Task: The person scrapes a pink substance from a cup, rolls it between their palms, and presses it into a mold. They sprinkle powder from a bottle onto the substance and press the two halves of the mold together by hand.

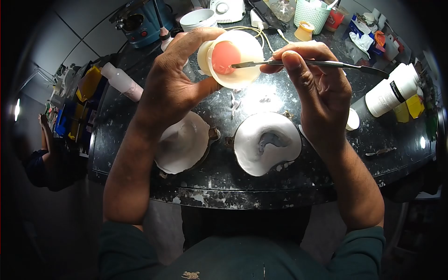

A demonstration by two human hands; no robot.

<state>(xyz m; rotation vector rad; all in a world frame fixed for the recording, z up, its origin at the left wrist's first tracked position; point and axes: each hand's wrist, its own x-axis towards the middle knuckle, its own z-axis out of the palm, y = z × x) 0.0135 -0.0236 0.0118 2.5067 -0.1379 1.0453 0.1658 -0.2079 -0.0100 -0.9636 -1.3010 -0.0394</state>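
Note:
My left hand (175, 77) is closed around a pale translucent cup (252, 44), tilted so its mouth faces me. Pink material (225, 58) lies inside the cup. Between the fingers and thumb of my right hand (322, 86) is a slim metal spatula (322, 63), its blade tip at the pink material. Below the hands, on the black bench, are two round white plaster-filled flasks. The right flask (247, 156) has a grey horseshoe-shaped hollow in its plaster; the left flask (179, 151) is partly covered by my left forearm.
A pinkish bottle (122, 83) lies at the left, and a white bottle (392, 91) leans at the right. Along the back are a white tub (198, 19), a mint basket (310, 16) and a cable (263, 35). A person's arm (45, 135) shows at far left.

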